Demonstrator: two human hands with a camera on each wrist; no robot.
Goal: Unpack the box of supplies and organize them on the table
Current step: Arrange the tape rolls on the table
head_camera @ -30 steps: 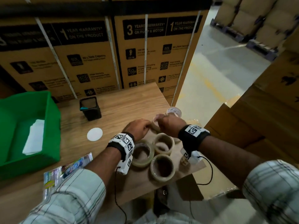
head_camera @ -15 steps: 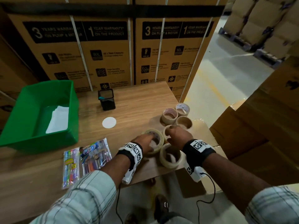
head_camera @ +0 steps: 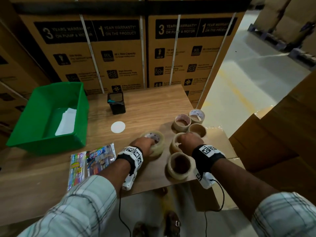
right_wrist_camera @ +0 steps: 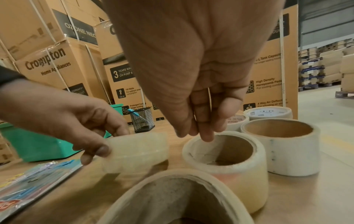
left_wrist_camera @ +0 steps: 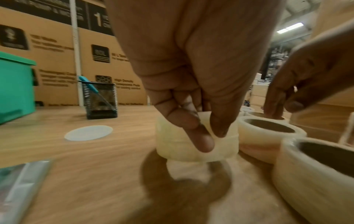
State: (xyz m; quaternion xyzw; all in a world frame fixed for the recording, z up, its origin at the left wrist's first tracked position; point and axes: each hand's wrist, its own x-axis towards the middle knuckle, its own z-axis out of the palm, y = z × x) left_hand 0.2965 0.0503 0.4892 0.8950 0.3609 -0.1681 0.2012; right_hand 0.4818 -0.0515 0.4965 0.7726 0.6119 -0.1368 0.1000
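Starting at the left of the head view, a green bin [head_camera: 46, 117] stands on the wooden table [head_camera: 145, 103] with white paper [head_camera: 66, 121] lying inside it. Below it, in the lower left, two packs of pens [head_camera: 92, 161] lie flat and side by side, probably set together because they are the same kind of thing. Toward the upper middle stands a black mesh pen holder [head_camera: 116, 103], and a white round disc [head_camera: 118, 127] lies just in front of it.

In the middle of the frame the left hand [head_camera: 145, 146] pinches a clear tape roll [head_camera: 156, 142]: the left wrist view shows the thumb [left_wrist_camera: 191, 130] outside the wall and a finger inside the core. The roll seems lifted a little off the table, since a shadow shows under it, so I judge it is being carried toward the group.

To the right, the right hand [head_camera: 189, 139] reaches down onto a second tape roll [right_wrist_camera: 226, 163]; its fingertips [right_wrist_camera: 206, 134] are close together and dip over the rim into the core. Whether they really grip the wall, I cannot tell. A third roll [head_camera: 179, 165] lies just below it in the frame, and three more rolls [head_camera: 189, 121] stand above it, close together. The rolls all lie flat, with the hole up, so they cannot roll away. At the far right, a brown cardboard box [head_camera: 273, 151] stands beside the table, most likely the supply box.
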